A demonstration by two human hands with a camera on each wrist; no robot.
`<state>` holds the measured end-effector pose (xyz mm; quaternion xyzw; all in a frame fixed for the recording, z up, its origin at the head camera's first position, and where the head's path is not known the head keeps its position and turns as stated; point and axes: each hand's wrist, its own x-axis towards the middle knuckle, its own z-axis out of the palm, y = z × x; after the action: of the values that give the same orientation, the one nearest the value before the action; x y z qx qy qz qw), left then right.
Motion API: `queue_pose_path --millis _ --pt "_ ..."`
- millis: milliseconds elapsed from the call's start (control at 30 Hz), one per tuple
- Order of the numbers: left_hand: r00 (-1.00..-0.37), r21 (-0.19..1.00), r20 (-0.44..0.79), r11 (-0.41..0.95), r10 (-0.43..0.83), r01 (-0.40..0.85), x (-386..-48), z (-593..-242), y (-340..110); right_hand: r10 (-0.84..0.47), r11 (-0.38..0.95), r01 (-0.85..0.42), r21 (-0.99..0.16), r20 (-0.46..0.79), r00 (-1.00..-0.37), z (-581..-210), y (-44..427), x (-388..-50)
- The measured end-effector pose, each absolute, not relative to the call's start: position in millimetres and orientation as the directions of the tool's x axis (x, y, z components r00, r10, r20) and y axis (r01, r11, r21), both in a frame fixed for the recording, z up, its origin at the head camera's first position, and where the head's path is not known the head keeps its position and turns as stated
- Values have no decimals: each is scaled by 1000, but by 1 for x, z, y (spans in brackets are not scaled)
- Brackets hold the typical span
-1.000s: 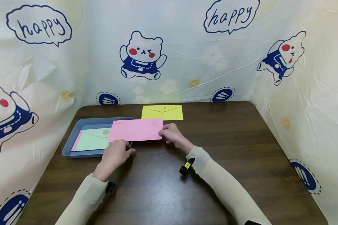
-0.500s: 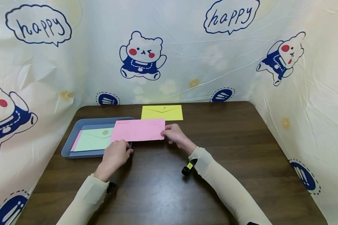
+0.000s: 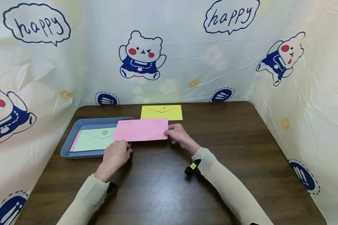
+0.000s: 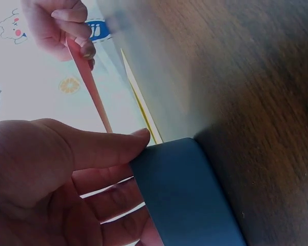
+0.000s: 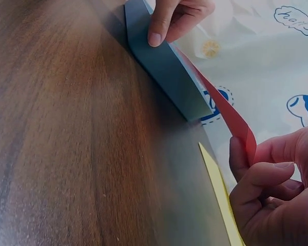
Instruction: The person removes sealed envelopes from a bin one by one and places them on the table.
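A pink envelope (image 3: pixel 142 129) is pinched at its right end by my right hand (image 3: pixel 181 137); its left part lies over the right side of a blue-grey tray (image 3: pixel 69 142). My left hand (image 3: pixel 115 159) grips the tray's near right corner, and the left wrist view shows the thumb on the tray's outer wall (image 4: pixel 185 189). Inside the tray rests a light green envelope (image 3: pixel 94 140) with a round seal, over another pink piece (image 3: pixel 75 142) that shows at its left edge. In the right wrist view, thumb and fingers pinch the pink envelope (image 5: pixel 228 110).
A yellow envelope (image 3: pixel 166 112) lies at the back edge of the dark wooden table (image 3: pixel 228 137), just behind the pink one. Patterned cloth (image 3: pixel 186 56) stands around the back and both sides of the table.
My right hand has moved a little to the right, drawing the pink envelope with it, so more of the green envelope shows. My left hand has stayed nearly still at the tray.
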<state>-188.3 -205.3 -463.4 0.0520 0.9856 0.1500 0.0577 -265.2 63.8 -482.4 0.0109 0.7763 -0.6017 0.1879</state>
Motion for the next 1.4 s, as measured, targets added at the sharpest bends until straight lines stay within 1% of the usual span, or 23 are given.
queue_pose_path --millis 133,333,633,1200,1400 --pt "-989 297 -73 950 125 98 -188 -464 -206 -207 279 242 -929 -305 -930 -482 68 -264" --pt "-990 288 -72 953 123 97 -187 -464 -205 -192 276 266 -923 -325 -926 -485 75 -264" --pt "-990 285 -73 954 124 99 -185 -463 -204 -218 255 252 -934 -309 -926 -487 87 -262" --pt "-991 275 -72 957 116 92 -181 -464 -204 -190 286 272 -919 -333 -924 -495 111 -264" --pt "-991 283 -74 955 115 90 -183 -464 -206 -167 275 286 -918 -338 -926 -500 119 -265"
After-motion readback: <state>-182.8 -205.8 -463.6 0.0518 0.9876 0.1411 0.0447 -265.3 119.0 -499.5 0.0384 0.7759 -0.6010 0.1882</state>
